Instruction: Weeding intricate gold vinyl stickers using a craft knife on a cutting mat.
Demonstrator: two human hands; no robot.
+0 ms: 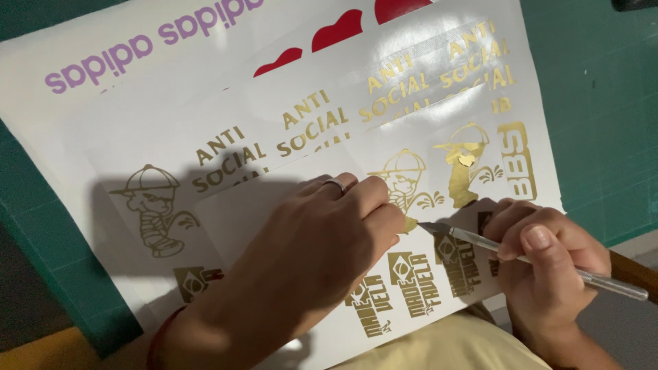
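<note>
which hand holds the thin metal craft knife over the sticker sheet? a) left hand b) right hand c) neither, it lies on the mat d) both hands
b: the right hand grips the craft knife like a pen, its tip at a gold figure decal, while the left hand presses on the white sticker sheet.

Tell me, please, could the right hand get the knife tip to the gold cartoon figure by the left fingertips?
Probably yes: the right hand holds the craft knife beside that gold figure, nothing between.

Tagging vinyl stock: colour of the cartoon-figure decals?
Metallic gold cartoon-figure decals on white backing sheet; head view.
</note>
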